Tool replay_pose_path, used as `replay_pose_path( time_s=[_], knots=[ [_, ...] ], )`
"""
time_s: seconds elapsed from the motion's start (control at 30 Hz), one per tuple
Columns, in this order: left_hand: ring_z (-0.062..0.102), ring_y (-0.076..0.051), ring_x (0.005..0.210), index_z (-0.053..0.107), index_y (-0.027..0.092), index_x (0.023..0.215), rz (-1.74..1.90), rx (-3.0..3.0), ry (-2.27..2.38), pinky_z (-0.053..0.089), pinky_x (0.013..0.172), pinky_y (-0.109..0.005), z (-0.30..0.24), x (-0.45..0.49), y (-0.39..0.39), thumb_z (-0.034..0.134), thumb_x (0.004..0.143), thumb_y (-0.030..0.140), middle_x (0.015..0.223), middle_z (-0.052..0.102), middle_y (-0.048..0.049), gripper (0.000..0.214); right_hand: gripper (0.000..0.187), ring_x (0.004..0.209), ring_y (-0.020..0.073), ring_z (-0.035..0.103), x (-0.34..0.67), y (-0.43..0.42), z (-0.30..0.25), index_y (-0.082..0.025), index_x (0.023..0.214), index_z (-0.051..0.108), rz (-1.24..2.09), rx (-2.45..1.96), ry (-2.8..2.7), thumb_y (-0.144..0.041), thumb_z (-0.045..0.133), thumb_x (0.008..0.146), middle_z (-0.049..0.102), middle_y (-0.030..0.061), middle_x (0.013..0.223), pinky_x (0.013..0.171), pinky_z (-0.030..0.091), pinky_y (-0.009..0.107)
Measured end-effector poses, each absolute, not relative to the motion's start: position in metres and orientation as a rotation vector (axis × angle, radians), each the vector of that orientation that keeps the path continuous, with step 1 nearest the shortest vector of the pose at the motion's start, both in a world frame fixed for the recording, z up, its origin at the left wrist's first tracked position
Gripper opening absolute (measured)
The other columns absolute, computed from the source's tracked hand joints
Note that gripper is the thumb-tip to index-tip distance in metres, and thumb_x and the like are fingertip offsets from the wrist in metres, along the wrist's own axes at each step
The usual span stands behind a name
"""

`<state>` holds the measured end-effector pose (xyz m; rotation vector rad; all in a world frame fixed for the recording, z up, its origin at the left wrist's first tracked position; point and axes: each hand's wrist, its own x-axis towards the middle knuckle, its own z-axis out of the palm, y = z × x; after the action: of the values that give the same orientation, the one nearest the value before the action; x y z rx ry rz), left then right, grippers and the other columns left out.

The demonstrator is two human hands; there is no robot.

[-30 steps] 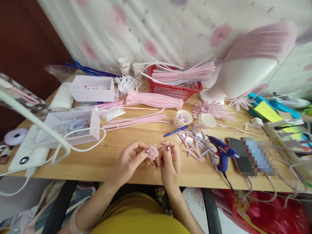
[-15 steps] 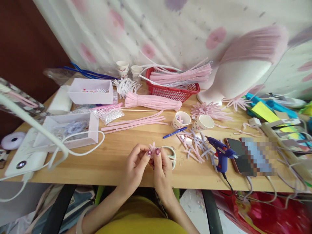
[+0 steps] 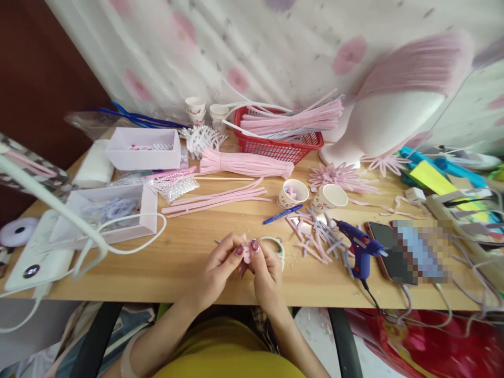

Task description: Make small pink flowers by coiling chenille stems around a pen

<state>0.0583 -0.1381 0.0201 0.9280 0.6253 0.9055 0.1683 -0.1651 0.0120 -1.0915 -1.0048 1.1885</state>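
My left hand [image 3: 218, 268] and my right hand [image 3: 265, 270] meet over the near edge of the wooden table [image 3: 177, 262]. Both pinch a small pink pipe-cleaner flower [image 3: 246, 252] between thumb and fingertips. Most of the flower is hidden behind the fingers. A pale green pair of scissors [image 3: 277, 245] lies on the table just behind my right hand. A heap of cut pink and lilac pipe-cleaner pieces [image 3: 317, 233] lies to the right of it.
A blue glue gun [image 3: 359, 249] and a phone [image 3: 388, 244] lie right of the hands. Two paper cups [image 3: 293, 192], a blue pen [image 3: 282, 213], pink pipe-cleaner bundles [image 3: 244, 164], a red basket [image 3: 277, 147], white trays [image 3: 144, 149] and a white foam head [image 3: 378, 126] stand farther back.
The hands have drawn closer together and tightened around the pink flower, which showed more openly a second ago. The scissors behind my right hand have come into view.
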Motion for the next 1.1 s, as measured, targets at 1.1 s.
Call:
replay_pose_path(
  time_s=[1.1],
  knots=[
    [0.051, -0.012, 0.061, 0.056, 0.016, 0.07, 0.944, 0.6, 0.59, 0.04, 0.057, -0.024, 0.017, 0.055, -0.13, 0.062, 0.084, 0.041, 0.066, 0.055, -0.0001, 0.029, 0.045, 0.053, 0.0123, 0.039, 0.165, -0.158, 0.007, -0.019, 0.061, 0.05, 1.259, -1.075, -0.895, -0.049, 0.044, 0.093, 0.044, -0.0011, 0.057, 0.051, 0.037, 0.025]
  ],
)
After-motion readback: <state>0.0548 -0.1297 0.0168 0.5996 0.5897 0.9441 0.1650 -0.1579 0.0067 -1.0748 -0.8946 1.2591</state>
